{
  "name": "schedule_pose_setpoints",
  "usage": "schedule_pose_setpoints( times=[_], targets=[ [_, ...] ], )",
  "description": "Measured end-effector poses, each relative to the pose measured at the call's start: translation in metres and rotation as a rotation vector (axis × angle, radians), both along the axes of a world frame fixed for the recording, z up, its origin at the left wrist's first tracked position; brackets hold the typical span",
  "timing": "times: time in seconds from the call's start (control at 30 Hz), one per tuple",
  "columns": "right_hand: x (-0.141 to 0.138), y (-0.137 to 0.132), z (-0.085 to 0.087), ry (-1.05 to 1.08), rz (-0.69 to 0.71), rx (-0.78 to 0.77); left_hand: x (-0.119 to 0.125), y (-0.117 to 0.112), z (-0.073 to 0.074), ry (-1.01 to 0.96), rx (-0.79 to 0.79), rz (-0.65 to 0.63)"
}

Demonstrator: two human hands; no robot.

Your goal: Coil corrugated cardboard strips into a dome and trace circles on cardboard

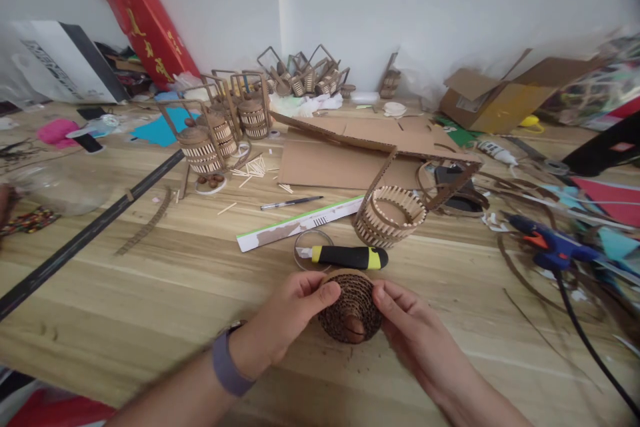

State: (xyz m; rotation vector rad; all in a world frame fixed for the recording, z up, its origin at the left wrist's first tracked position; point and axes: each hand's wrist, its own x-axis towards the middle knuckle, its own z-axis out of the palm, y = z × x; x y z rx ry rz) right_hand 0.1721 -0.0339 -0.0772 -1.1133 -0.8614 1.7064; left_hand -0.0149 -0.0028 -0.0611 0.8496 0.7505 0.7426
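Note:
Between my two hands is a small round lid [350, 303] of coiled corrugated cardboard with a brown knob. My left hand [300, 310] grips its left rim, thumb on top. On the opposite rim, my right hand [407, 320] pinches the edge with thumb and fingers. Just beyond the lid lies a black and yellow handle [350, 257], beside a clear ring [313, 247]. A small basket of wooden sticks [390, 217] with a tall cardboard handle stands behind it to the right. A green-edged white strip [300, 221] and a pen [291, 203] lie farther back.
Several finished baskets [203, 150] stand at the back left near scattered sticks [253, 170]. Flat cardboard [345, 163] lies in the middle. On the right are a blue glue gun [555, 243] with a black cord and an open carton [495, 103]. A dark strip [95, 233] crosses the left.

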Motion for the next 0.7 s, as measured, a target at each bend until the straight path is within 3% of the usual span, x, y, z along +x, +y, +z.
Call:
schedule_pose_setpoints(
  times=[0.3, 0.7],
  targets=[
    [-0.001, 0.001, 0.010, -0.125, 0.034, 0.042, -0.001, 0.000, 0.000, 0.034, 0.020, 0.001],
    [-0.003, 0.003, 0.014, -0.115, 0.097, 0.077, 0.000, -0.001, -0.004, 0.065, 0.005, 0.044]
  ],
)
